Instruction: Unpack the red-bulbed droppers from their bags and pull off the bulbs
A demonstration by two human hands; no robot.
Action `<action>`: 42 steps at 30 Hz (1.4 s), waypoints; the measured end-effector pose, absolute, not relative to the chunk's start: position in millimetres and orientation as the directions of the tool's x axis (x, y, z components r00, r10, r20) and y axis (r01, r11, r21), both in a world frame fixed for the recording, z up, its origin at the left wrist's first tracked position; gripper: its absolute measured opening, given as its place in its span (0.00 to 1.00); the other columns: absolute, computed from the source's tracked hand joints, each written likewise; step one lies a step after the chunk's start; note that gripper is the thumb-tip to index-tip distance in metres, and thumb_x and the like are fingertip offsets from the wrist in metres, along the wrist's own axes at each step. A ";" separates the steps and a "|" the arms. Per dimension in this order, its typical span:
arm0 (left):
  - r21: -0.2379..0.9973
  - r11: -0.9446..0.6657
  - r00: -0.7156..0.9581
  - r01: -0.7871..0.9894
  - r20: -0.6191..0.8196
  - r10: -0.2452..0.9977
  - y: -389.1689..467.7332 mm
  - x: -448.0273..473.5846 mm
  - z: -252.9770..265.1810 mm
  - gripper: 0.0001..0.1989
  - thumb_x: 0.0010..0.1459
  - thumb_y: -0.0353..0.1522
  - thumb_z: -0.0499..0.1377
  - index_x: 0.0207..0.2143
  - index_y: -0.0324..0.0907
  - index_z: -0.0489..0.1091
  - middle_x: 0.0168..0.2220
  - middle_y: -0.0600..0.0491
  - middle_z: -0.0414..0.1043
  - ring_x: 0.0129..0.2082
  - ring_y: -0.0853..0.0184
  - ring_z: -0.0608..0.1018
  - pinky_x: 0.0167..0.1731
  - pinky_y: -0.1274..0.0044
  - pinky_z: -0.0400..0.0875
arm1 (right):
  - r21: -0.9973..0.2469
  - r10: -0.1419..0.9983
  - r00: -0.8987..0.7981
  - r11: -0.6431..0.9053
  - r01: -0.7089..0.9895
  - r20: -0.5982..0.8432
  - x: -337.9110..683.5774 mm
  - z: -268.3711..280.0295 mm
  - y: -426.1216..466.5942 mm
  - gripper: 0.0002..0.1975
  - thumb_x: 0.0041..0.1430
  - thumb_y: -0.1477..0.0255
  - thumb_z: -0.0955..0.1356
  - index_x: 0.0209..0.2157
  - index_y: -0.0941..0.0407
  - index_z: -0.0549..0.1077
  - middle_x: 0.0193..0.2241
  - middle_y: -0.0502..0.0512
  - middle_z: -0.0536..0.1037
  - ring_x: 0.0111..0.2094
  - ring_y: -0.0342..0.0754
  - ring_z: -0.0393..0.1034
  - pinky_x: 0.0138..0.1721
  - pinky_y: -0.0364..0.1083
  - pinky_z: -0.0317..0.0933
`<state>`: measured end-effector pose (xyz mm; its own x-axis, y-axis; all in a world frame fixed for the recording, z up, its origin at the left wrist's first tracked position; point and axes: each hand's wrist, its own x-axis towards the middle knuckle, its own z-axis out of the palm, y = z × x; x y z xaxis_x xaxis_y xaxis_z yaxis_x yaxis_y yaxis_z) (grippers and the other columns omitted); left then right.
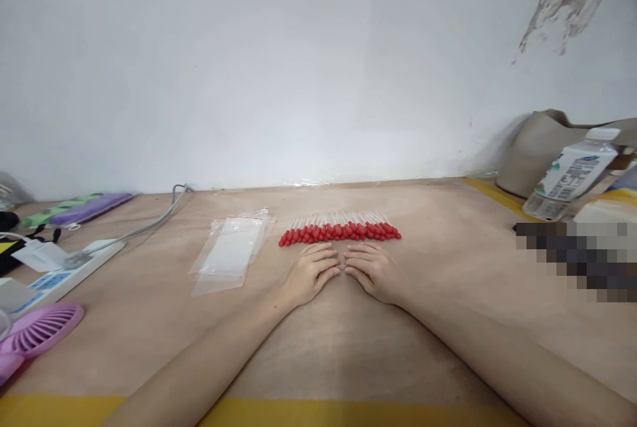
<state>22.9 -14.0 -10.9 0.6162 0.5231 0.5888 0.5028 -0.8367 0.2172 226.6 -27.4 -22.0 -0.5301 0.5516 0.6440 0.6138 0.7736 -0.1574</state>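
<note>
Side by side at the middle of the table, my left hand [312, 274] and my right hand [372, 272] rest with their fingertips facing each other. Both are closed, thumbs pressed toward the fingers. A short bit of a thin pale stick [342, 268] shows between the two thumbs; the fingers hide the rest. Just beyond my fingertips lies a long row of red-tipped white sticks [340, 232], red ends toward me. Left of the row, several clear zip bags [231, 251] lie flat in an overlapping stack.
On the left are a power strip [94, 260] with plugs and a grey cable, a pink fan [44, 331] and a purple pouch [89, 209]. A plastic bottle [572, 178] leans by a beige bag [527, 148] at right. Yellow tape [298, 412] runs along the front edge.
</note>
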 end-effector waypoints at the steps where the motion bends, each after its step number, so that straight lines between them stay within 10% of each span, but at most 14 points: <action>1: 0.220 -0.840 0.612 0.497 0.597 0.518 -13.6 22.8 -11.5 0.11 0.58 0.35 0.52 0.41 0.43 0.71 0.40 0.49 0.74 0.49 0.61 0.70 0.49 0.64 0.63 | -0.170 0.558 -0.526 0.772 0.612 0.642 226.2 -21.4 -27.5 0.13 0.60 0.69 0.60 0.43 0.53 0.72 0.42 0.55 0.74 0.48 0.50 0.65 0.49 0.54 0.58; 14: 0.230 -0.851 0.648 0.472 0.564 0.512 -16.9 22.8 -11.1 0.12 0.60 0.32 0.49 0.43 0.43 0.68 0.44 0.50 0.72 0.52 0.63 0.67 0.53 0.64 0.59 | -0.391 0.643 -0.593 0.765 0.511 0.484 220.9 -19.8 -27.7 0.17 0.63 0.69 0.55 0.49 0.52 0.66 0.49 0.52 0.69 0.51 0.45 0.62 0.52 0.48 0.58; 42: 0.310 -0.818 0.748 0.485 0.338 0.571 -23.1 14.8 1.3 0.13 0.62 0.32 0.44 0.40 0.42 0.67 0.44 0.50 0.70 0.53 0.65 0.65 0.56 0.67 0.54 | -0.173 0.493 -0.678 0.858 0.484 0.546 222.1 -19.1 -31.7 0.13 0.62 0.73 0.55 0.34 0.57 0.68 0.32 0.56 0.74 0.35 0.45 0.69 0.40 0.45 0.64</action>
<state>14.8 -23.1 1.3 0.7478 0.5712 0.3384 0.4845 -0.8180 0.3101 222.1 -31.7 -19.1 -0.6776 0.4926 0.5461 0.4840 0.8578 -0.1731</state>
